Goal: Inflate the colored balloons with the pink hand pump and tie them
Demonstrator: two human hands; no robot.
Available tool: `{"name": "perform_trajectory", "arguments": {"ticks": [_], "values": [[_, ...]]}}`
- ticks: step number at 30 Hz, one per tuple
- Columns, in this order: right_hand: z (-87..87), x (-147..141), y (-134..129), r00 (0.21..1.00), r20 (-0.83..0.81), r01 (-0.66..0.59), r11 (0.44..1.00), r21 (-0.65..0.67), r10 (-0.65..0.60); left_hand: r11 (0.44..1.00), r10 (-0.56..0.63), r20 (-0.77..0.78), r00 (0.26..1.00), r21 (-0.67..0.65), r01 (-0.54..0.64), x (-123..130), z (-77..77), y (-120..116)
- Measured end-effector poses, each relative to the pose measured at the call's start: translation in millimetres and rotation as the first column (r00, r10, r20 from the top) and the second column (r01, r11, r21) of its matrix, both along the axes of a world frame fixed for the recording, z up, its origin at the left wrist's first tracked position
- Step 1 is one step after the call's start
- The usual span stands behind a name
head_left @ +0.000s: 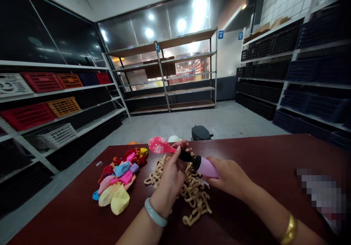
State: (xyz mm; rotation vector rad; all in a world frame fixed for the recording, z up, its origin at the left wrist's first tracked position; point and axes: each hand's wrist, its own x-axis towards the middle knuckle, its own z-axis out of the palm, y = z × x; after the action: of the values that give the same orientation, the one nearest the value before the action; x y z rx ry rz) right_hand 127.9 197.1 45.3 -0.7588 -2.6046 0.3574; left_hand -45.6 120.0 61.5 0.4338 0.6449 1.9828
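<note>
A balloon pump with a black front [186, 155] and a pinkish-purple body [207, 167] is held level above the table. On its nozzle end sits a partly filled red-pink balloon [159, 145] with a white flower print. My left hand [174, 168] is closed where the balloon's neck meets the black nozzle, thumb on top. Around the purple body wraps my right hand [229, 172]. Beneath both hands lies a heap of tan, looped, ring-like pieces [196, 197], partly hidden by my left hand. Left of it is a pile of limp balloons [120, 179] in many colours.
The dark red table [68, 204] spans the front. A blurred-out item [320, 193] lies at its right. Beyond the far edge, a dark grey bag-like object [201, 132] and a white round thing [173, 139] show. Shelves with crates [41, 81] stand along the sides.
</note>
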Motion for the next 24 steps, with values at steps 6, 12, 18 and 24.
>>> {"name": "perform_trajectory", "arguments": {"ticks": [6,12,18,24], "values": [[-1.7,0.1,1.4,1.000,0.003,0.025,0.998,-0.058,-0.025,0.990,-0.109,0.018,0.994,0.094,0.107,-1.7,-0.1,-2.1],[-1.6,0.6,2.6,1.000,-0.013,0.009,0.983,-0.183,-0.011,0.999,-0.006,-0.090,0.996,0.046,0.010,-4.7,-3.1,-0.1],[-0.4,2.0,2.7,0.999,-0.040,-0.030,0.970,-0.241,0.021,0.998,0.062,-0.157,0.986,0.038,-0.056,-4.1,-8.6,2.8],[0.8,6.3,5.4,1.000,-0.007,-0.006,0.985,-0.175,0.005,0.995,-0.081,-0.180,0.980,-0.079,0.068,-4.8,-6.5,-0.6]]}}
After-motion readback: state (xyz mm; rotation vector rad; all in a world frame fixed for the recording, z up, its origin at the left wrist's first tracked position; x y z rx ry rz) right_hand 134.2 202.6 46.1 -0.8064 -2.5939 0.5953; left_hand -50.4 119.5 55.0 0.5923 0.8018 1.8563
